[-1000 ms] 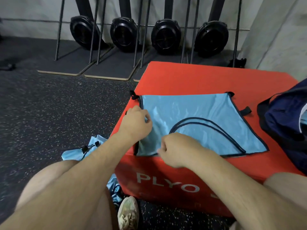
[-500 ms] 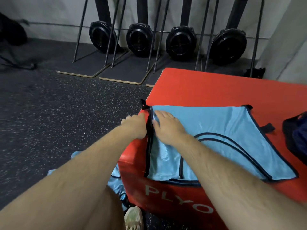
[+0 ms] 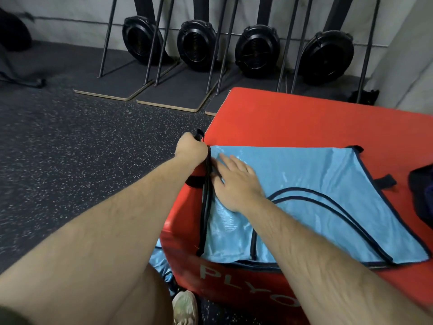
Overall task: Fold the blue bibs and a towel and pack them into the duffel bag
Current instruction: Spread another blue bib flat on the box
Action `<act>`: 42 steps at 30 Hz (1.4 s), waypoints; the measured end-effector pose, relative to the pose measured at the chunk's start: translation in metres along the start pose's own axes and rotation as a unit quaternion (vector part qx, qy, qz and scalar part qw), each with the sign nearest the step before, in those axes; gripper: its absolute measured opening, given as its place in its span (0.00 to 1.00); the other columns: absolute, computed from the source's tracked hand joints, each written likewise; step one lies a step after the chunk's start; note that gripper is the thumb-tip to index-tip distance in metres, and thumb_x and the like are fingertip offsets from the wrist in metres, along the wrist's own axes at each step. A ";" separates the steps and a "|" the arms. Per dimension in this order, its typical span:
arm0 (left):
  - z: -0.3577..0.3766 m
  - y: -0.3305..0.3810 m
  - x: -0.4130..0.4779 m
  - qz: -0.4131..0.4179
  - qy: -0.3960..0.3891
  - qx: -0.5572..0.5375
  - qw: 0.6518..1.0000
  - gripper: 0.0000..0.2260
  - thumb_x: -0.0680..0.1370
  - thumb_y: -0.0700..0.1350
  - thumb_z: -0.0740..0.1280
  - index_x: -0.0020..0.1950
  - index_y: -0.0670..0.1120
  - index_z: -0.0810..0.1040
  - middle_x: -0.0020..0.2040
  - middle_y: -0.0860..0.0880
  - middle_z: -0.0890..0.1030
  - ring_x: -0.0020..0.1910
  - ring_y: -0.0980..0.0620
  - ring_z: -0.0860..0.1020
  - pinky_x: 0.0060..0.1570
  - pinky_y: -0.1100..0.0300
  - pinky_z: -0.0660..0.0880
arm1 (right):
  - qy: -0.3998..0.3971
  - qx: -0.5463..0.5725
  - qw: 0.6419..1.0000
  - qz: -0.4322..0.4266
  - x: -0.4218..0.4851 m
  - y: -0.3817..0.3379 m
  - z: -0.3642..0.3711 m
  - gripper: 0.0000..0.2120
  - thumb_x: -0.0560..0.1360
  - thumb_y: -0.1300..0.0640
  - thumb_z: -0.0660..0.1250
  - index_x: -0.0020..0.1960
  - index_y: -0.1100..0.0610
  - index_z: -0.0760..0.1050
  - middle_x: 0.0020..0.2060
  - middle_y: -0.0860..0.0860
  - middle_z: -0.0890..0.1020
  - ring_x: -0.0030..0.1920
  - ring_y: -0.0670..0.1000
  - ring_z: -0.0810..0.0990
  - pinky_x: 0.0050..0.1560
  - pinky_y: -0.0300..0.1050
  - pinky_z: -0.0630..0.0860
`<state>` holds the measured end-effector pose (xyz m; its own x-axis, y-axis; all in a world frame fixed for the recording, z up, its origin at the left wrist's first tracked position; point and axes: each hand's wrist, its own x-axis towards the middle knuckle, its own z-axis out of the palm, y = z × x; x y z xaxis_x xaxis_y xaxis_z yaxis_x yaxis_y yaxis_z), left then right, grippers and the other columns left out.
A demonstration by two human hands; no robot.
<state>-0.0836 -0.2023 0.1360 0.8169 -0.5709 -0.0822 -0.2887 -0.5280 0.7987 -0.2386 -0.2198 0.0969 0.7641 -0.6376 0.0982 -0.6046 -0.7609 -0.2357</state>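
Sitting low beside a red plyo box, a person works on a blue bib spread across its top, one shoe and a second heap of blue fabric visible on the floor nearest the camera, beside the box's front corner. The right hand lies flat on the bib's left side, fingers straight and pressing the cloth down; a second ago it was curled near the front edge. Just beyond it, the left hand is closed on the bib's black-trimmed left edge at the far corner, having travelled up that edge from the middle. That edge now runs as a straight dark line down over the box's front, which suggests the layers have been lined up and smoothed, ready for the next fold. The duffel bag, dark and only partly in frame, sits on the box at the right, near the bib but apart from it; no packing of this bib has begun. No towel can be made out. Four black fan-wheel machines stand against the far wall on the speckled floor.
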 end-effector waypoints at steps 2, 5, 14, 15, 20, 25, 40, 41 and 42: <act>-0.001 -0.003 0.007 -0.067 0.000 -0.112 0.991 0.15 0.73 0.41 0.63 0.56 0.37 0.78 0.47 0.43 0.81 0.45 0.43 0.79 0.40 0.58 0.72 | -0.006 0.002 1.000 0.013 0.000 0.000 0.000 0.27 0.81 0.43 0.47 0.80 0.41 0.53 0.81 0.44 0.54 0.80 0.51 0.49 0.79 0.51 0.45; -0.005 0.000 0.003 -0.121 0.061 -0.148 0.980 0.26 0.71 0.49 0.66 0.66 0.39 0.70 0.63 0.38 0.76 0.60 0.39 0.76 0.60 0.50 0.74 | -0.021 -0.006 1.000 0.019 0.001 -0.001 0.001 0.27 0.81 0.41 0.46 0.80 0.41 0.52 0.81 0.44 0.52 0.81 0.53 0.46 0.79 0.53 0.43; 0.046 0.018 -0.061 0.158 -0.131 0.037 0.978 0.21 0.84 0.53 0.52 0.65 0.40 0.75 0.66 0.41 0.75 0.69 0.44 0.70 0.70 0.50 0.63 | -0.095 -0.126 0.988 -0.002 0.010 -0.001 -0.010 0.25 0.80 0.48 0.51 0.75 0.52 0.62 0.72 0.55 0.68 0.75 0.57 0.61 0.74 0.50 0.59; 0.044 0.017 -0.059 0.140 -0.139 0.036 0.980 0.23 0.85 0.54 0.49 0.67 0.40 0.74 0.69 0.40 0.73 0.71 0.44 0.68 0.72 0.50 0.61 | -0.095 -0.093 0.991 -0.006 0.012 0.004 -0.011 0.26 0.79 0.49 0.53 0.77 0.51 0.60 0.74 0.55 0.66 0.76 0.56 0.59 0.75 0.50 0.58; 0.044 -0.006 -0.043 0.221 -0.139 0.247 0.933 0.24 0.86 0.51 0.42 0.80 0.45 0.58 0.81 0.45 0.54 0.80 0.47 0.48 0.77 0.52 0.41 | -0.055 0.032 0.997 0.050 0.022 0.046 -0.030 0.26 0.84 0.48 0.50 0.82 0.47 0.52 0.81 0.45 0.53 0.81 0.50 0.47 0.79 0.48 0.44; 0.038 -0.017 -0.026 0.203 -0.142 0.367 0.897 0.28 0.83 0.59 0.40 0.82 0.51 0.45 0.82 0.51 0.42 0.80 0.46 0.39 0.77 0.45 0.37 | -0.079 -0.036 0.989 0.118 0.021 0.092 -0.028 0.30 0.82 0.37 0.41 0.82 0.44 0.46 0.81 0.44 0.44 0.81 0.49 0.40 0.79 0.52 0.39; 0.101 0.033 -0.059 0.243 -0.163 0.329 0.898 0.24 0.84 0.55 0.44 0.80 0.53 0.55 0.81 0.55 0.49 0.80 0.48 0.44 0.75 0.38 0.40 | -0.057 -0.017 0.987 0.151 0.008 0.124 -0.039 0.27 0.84 0.43 0.42 0.82 0.46 0.47 0.81 0.46 0.45 0.81 0.49 0.41 0.79 0.50 0.38; 0.102 0.034 -0.061 0.244 -0.156 0.335 0.897 0.24 0.84 0.55 0.44 0.79 0.52 0.56 0.81 0.55 0.50 0.80 0.48 0.45 0.75 0.37 0.41 | -0.055 -0.015 0.986 0.158 0.005 0.133 -0.042 0.27 0.84 0.43 0.42 0.82 0.46 0.47 0.81 0.46 0.45 0.81 0.49 0.41 0.79 0.50 0.37; 0.104 0.035 -0.063 0.244 -0.148 0.338 0.897 0.24 0.83 0.55 0.45 0.79 0.52 0.56 0.81 0.55 0.50 0.80 0.48 0.45 0.74 0.37 0.42 | -0.054 -0.015 0.985 0.166 0.001 0.143 -0.045 0.27 0.84 0.43 0.42 0.82 0.46 0.47 0.81 0.46 0.45 0.81 0.49 0.41 0.79 0.50 0.37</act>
<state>-0.1973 -0.2503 0.1070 0.3708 -0.9270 -0.0565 -0.8945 -0.3729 0.2468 -0.3342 -0.3346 0.1068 0.5414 -0.8367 -0.0830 -0.8305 -0.5167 -0.2081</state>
